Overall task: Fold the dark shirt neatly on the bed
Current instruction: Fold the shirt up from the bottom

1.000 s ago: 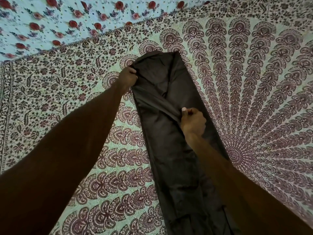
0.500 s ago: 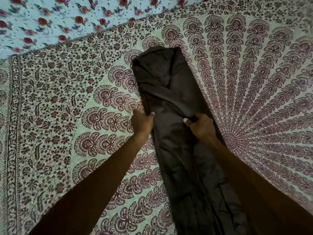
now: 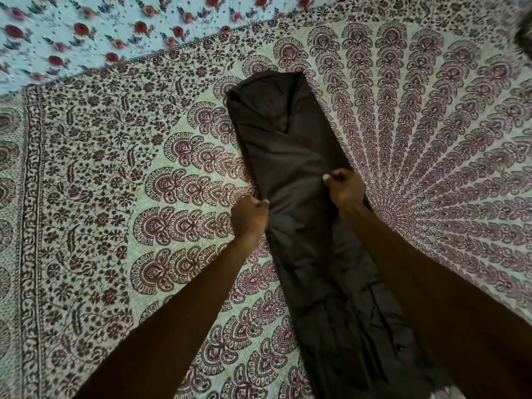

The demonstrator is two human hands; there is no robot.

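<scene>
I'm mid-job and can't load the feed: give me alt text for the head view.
Two hands grip a dark shirt folded into a long narrow strip on a patterned bedspread: the left hand pinches its left edge, the right hand its right edge, both near mid-length. A rose-print sheet shows at top left.

No readable text or labels anywhere.

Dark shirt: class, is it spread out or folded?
Folded lengthwise: the dark shirt lies as a narrow strip with overlapping layers, left hand and right hand pinching its edges.
</scene>
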